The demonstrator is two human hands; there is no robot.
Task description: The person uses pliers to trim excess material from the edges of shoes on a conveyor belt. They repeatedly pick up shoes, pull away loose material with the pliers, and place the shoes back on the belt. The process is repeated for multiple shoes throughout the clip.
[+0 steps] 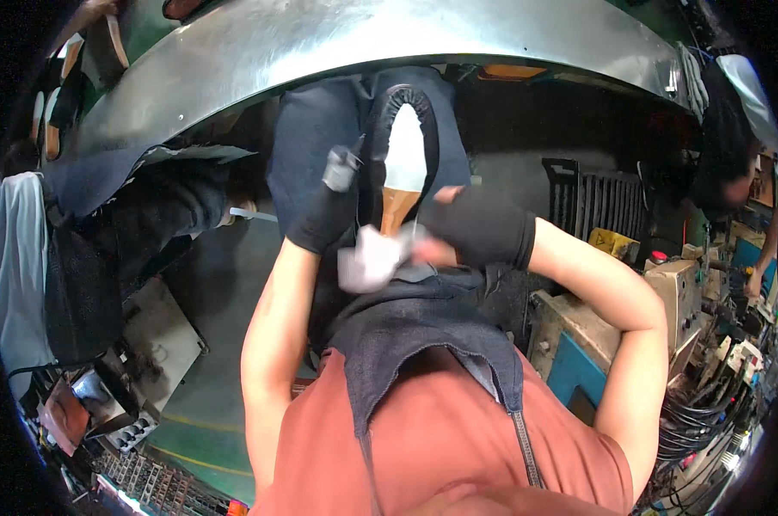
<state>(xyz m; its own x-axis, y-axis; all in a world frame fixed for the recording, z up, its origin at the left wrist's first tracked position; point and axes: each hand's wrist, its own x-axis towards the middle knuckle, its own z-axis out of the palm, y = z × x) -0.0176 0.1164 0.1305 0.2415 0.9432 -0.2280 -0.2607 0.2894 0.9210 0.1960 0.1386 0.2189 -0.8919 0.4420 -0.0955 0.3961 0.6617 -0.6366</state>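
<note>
The dark shoe (404,150) lies on the lap (311,129), its long axis pointing away from the chest (440,421); left hand (330,202) is at its left side, right hand (453,222) nearer its heel. Their grips I cannot tell.

My left hand (327,206) wore black and grey, my right hand (475,225) mostly black. The shoe (406,153) was black around a white and tan middle (my shirt (445,421) was coral, my apron (389,331) dark blue).

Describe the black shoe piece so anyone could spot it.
Find the shiny metal table, then the lap below it. Between left hand and right hand is the black shoe piece, its white and brown middle setting it apart from the dark lap.
</note>
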